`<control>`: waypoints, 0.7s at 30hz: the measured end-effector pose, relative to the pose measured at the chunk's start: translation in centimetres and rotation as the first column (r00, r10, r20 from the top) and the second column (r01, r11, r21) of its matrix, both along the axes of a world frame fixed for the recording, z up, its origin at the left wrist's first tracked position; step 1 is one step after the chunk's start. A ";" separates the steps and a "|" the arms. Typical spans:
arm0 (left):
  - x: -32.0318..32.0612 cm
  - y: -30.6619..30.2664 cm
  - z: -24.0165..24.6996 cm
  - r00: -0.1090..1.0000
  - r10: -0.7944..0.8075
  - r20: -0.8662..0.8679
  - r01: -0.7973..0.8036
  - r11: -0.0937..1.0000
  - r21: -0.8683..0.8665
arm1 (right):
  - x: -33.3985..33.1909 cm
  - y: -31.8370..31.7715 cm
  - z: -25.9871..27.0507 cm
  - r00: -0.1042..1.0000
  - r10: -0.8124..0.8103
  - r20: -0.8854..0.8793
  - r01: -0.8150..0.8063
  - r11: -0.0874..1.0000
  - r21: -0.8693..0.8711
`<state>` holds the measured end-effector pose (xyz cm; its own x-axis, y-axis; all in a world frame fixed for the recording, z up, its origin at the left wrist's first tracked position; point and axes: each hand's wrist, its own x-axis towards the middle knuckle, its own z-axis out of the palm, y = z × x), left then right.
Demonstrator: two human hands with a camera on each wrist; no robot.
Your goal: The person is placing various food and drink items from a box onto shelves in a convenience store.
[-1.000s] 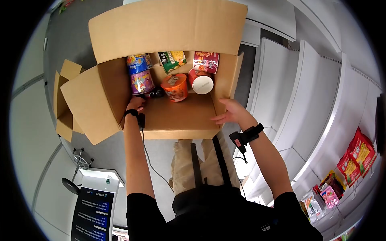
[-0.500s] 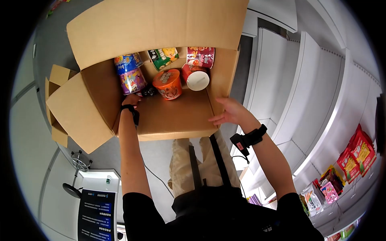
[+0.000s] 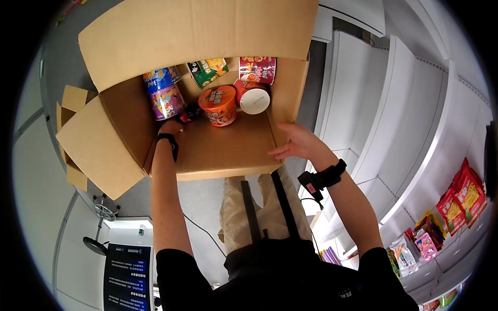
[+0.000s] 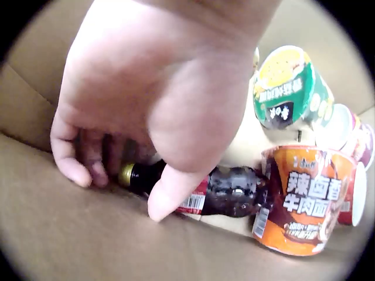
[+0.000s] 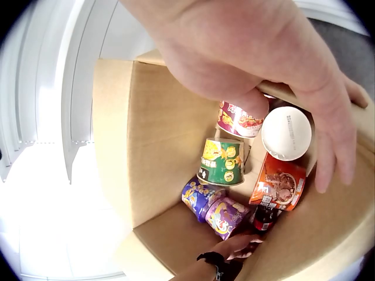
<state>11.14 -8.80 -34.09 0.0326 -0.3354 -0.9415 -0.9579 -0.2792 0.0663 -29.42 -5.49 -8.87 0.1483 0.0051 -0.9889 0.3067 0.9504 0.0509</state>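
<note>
My left hand (image 3: pixel 170 127) reaches into the near left corner of a cardboard box (image 3: pixel 223 155). There it holds a dark bottle (image 4: pixel 234 190) with a yellow cap and red label, lying on its side. The thumb lies across the label and the fingers curl near the neck. The bottle's base meets an orange instant noodle bucket (image 3: pixel 218 106). Beside the left hand stands a purple noodle cup (image 3: pixel 167 102), with a blue cup (image 3: pixel 161 79) behind it. My right hand (image 3: pixel 296 142), fingers spread and holding nothing, is at the box's right front edge.
A green noodle cup (image 3: pixel 207 71), a maroon cup (image 3: pixel 258 69) and a tipped cup with a white base (image 3: pixel 254 101) sit farther back in the box. Its flaps stand open. White shelves (image 3: pixel 415 114) rise at right, with hanging snack bags (image 3: pixel 461 197) lower down.
The camera view has shifted, so the box appears farther left. My left hand stays at the bottle in the corner. The right hand keeps its place by the box edge.
</note>
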 end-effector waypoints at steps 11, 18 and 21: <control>-1.2 -0.4 0.2 0.983 -0.177 -0.051 0.166 0.970 -0.180 | 0.3 -0.4 0.2 1.000 0.000 -0.019 0.000 1.000 0.012; -1.1 1.2 1.3 0.981 -0.186 0.057 0.195 0.949 -0.246 | -0.1 0.6 -0.7 1.000 0.005 -0.017 -0.005 1.000 0.008; 0.3 1.2 1.8 0.969 -0.243 -0.051 0.223 0.942 -0.249 | 0.1 0.7 -1.0 0.999 -0.004 -0.039 0.005 1.000 0.021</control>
<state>11.47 -7.58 -32.29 -0.1455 -0.5407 -0.8285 -0.9830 -0.0155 0.1827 -29.33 -4.83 -9.85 0.1094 0.0257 -0.9937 0.3133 0.9478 0.0590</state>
